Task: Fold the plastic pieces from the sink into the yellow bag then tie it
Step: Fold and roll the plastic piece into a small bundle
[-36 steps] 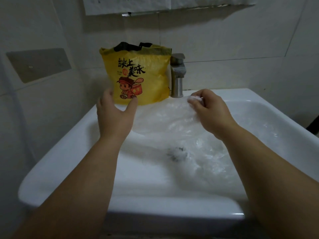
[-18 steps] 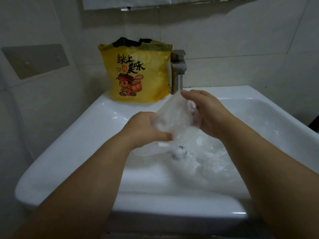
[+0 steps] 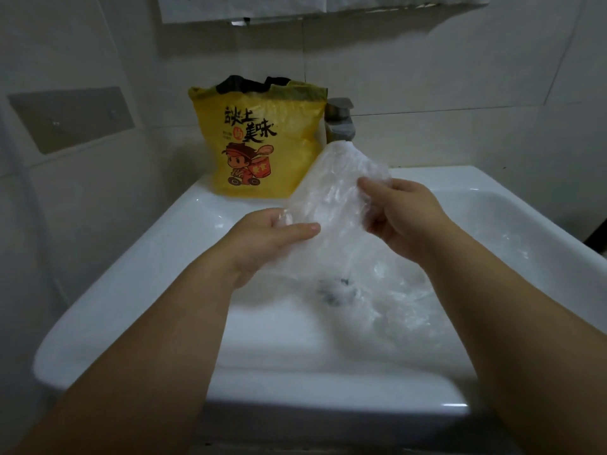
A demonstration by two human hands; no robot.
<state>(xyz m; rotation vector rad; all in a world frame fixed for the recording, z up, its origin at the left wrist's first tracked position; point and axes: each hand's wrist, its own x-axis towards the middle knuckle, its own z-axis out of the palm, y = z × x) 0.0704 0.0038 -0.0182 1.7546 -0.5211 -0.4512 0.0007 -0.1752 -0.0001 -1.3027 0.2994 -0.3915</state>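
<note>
A clear plastic piece (image 3: 335, 188) is lifted above the white sink (image 3: 131, 290), doubled over at its top. My left hand (image 3: 272, 234) pinches its lower left edge between thumb and fingers. My right hand (image 3: 404, 218) grips its right side with curled fingers. The piece's lower end trails down into the basin. More clear plastic (image 3: 404, 303) lies crumpled in the basin around the dark drain (image 3: 335, 290). The yellow bag (image 3: 259, 139) with a cartoon print stands upright on the sink's back ledge, its top open with black lining showing.
A metal tap (image 3: 340, 123) stands right of the bag, partly behind the raised plastic. Tiled walls close in behind and on the left. A grey plate (image 3: 72, 119) is fixed to the left wall.
My left hand left the yellow bag and took hold of the plastic. Both hands have raised the piece out of the basin and spread it wider.
</note>
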